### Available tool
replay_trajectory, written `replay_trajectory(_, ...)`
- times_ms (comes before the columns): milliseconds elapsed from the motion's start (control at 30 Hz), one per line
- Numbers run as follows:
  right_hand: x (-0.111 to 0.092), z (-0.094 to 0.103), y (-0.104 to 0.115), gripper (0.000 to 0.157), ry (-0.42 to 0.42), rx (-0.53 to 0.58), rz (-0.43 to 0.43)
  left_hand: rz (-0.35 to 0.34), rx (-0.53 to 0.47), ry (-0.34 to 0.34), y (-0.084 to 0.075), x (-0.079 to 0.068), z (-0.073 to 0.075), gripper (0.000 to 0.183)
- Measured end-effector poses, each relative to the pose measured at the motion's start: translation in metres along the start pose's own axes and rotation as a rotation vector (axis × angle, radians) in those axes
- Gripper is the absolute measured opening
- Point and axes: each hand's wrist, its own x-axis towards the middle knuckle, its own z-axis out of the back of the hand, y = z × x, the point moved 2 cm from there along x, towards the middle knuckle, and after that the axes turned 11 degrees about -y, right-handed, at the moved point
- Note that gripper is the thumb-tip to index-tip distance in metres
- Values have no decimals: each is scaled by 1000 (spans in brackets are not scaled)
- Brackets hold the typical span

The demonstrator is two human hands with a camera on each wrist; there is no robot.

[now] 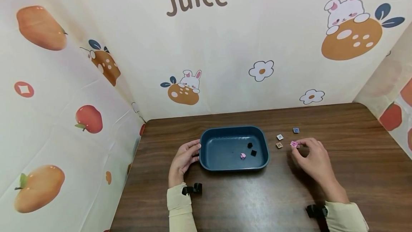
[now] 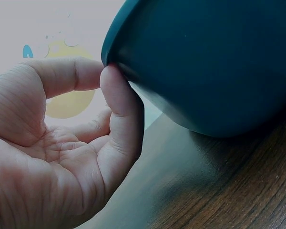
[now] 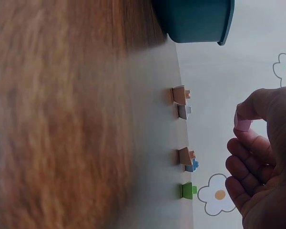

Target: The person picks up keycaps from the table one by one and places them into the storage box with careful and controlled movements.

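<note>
My left hand (image 1: 184, 158) grips the left rim of a dark blue rectangular tray (image 1: 207, 167), thumb and finger meeting at the edge in the left wrist view. Between thumb and index finger, my right hand (image 1: 313, 158) pinches a small pink block (image 1: 294, 144) above the table, to the right of the tray. Inside the tray lie a black block (image 1: 249, 145), another black block (image 1: 253, 153) and a pink block (image 1: 243, 156). Near the right hand sit a white block (image 1: 279, 136), a tan block (image 1: 279, 145) and a blue block (image 1: 296, 130).
The right wrist view also shows a green block (image 3: 188, 191) and a second tan block (image 3: 184, 156) on the brown wooden table (image 1: 257, 203). A patterned cloth (image 1: 225, 38) hangs behind the table and along both sides.
</note>
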Motion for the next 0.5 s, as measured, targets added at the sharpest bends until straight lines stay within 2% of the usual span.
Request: replay_trajectory(500,1,-2,7,19,7,12,16,-14,-3,1,1,1,1,45)
